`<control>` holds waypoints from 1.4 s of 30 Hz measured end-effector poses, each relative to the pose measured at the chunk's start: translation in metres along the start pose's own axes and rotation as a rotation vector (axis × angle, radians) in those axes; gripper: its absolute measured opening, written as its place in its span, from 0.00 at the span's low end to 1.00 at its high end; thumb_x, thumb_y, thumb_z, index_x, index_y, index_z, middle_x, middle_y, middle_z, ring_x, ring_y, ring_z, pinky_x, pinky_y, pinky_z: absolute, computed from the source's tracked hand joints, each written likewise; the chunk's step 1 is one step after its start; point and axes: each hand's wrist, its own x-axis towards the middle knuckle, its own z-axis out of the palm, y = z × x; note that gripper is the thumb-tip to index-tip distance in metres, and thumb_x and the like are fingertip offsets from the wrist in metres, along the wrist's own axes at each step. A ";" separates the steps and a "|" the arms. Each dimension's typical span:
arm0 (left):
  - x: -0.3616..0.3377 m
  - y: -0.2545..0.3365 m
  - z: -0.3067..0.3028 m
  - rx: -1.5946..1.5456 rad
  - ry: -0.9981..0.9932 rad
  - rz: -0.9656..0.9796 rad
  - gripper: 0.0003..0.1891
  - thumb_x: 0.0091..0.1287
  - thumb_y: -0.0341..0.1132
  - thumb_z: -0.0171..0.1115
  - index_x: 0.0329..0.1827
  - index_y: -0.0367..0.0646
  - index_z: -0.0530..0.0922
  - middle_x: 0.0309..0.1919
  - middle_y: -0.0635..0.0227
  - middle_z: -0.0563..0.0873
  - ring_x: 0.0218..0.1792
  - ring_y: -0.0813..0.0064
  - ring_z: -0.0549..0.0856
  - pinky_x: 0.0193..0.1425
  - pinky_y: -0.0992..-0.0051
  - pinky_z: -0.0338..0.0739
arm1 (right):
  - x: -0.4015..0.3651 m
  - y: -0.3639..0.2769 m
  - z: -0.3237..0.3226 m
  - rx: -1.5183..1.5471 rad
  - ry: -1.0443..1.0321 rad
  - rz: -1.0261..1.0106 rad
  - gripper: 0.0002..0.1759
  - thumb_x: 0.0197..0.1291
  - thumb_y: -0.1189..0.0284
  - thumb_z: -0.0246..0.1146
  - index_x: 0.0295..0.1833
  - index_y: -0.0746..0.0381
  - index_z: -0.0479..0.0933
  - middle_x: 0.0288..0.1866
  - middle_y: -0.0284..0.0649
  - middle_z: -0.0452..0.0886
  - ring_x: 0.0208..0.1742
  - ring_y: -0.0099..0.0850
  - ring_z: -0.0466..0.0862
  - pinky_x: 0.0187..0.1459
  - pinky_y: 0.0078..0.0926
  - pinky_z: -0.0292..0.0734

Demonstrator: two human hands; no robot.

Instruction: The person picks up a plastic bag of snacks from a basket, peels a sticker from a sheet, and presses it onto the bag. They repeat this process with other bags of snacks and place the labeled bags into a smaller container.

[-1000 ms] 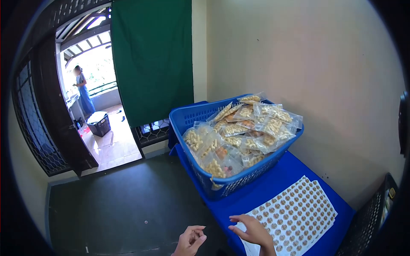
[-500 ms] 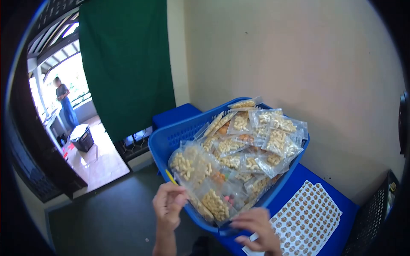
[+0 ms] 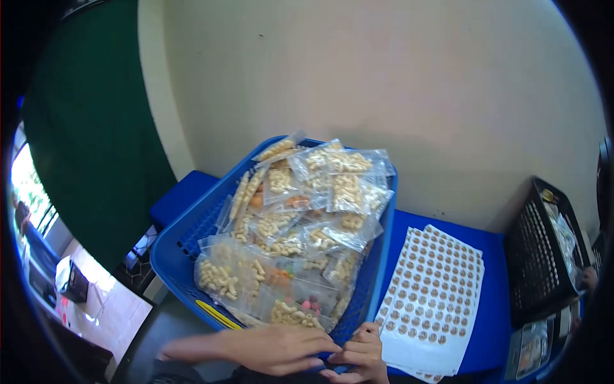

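Observation:
In the head view, my left hand [image 3: 278,349] reaches across the near rim of a blue plastic basket [image 3: 181,272]. Its fingers are drawn together, and their tips meet my right hand [image 3: 359,358]. The right hand's fingers are curled at the basket's near right corner. Whatever lies between the fingertips is hidden or too small to name. Clear bags of pale curled snacks [image 3: 348,193] fill the basket, some with orange or coloured pieces. A yellow, slim two-part object [image 3: 217,315] rests along the near left rim, left of my hands.
Sheets of round brown stickers [image 3: 435,288] lie on a blue surface [image 3: 495,269] right of the basket. A black perforated crate [image 3: 534,256] holds plastic-wrapped items at far right. A green curtain [image 3: 96,128] hangs left; a person [image 3: 24,221] stands beyond the doorway.
My view has turned right, so the basket appears farther left. My left hand has left the yellow object's side and come across to my right hand. The yellow object now lies on the rim.

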 end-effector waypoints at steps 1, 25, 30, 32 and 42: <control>-0.002 -0.004 -0.009 0.095 -0.043 0.005 0.17 0.63 0.37 0.48 0.52 0.37 0.66 0.42 0.57 0.73 0.43 0.60 0.76 0.47 0.68 0.70 | -0.002 -0.002 0.000 0.000 0.006 -0.002 0.14 0.34 0.62 0.68 0.17 0.58 0.72 0.13 0.33 0.64 0.18 0.29 0.60 0.31 0.29 0.52; 0.021 -0.160 -0.070 0.770 -0.511 -0.522 0.11 0.50 0.42 0.56 0.28 0.45 0.80 0.28 0.64 0.82 0.35 0.64 0.81 0.44 0.61 0.67 | -0.020 0.000 -0.006 0.002 -0.074 0.139 0.29 0.38 0.58 0.70 0.42 0.65 0.72 0.27 0.40 0.72 0.28 0.33 0.71 0.36 0.30 0.61; 0.010 -0.021 -0.113 0.900 0.641 -0.211 0.03 0.42 0.27 0.61 0.20 0.39 0.76 0.21 0.61 0.77 0.28 0.62 0.76 0.34 0.70 0.68 | -0.041 -0.009 -0.012 0.549 0.313 0.220 0.28 0.46 0.58 0.64 0.47 0.66 0.69 0.38 0.45 0.70 0.40 0.35 0.71 0.46 0.32 0.64; -0.004 0.001 -0.087 0.617 1.117 -0.143 0.03 0.52 0.27 0.57 0.26 0.36 0.73 0.29 0.61 0.77 0.27 0.70 0.76 0.29 0.76 0.68 | -0.060 -0.017 -0.038 0.543 0.465 0.342 0.26 0.48 0.57 0.60 0.46 0.67 0.69 0.40 0.46 0.70 0.43 0.35 0.70 0.47 0.32 0.64; 0.068 0.067 0.110 -0.347 1.512 0.179 0.13 0.60 0.36 0.56 0.42 0.38 0.69 0.30 0.60 0.78 0.26 0.78 0.76 0.31 0.78 0.72 | -0.130 -0.035 -0.151 -0.153 0.340 0.641 0.21 0.43 0.75 0.66 0.44 0.65 0.69 0.41 0.43 0.72 0.43 0.31 0.72 0.45 0.24 0.66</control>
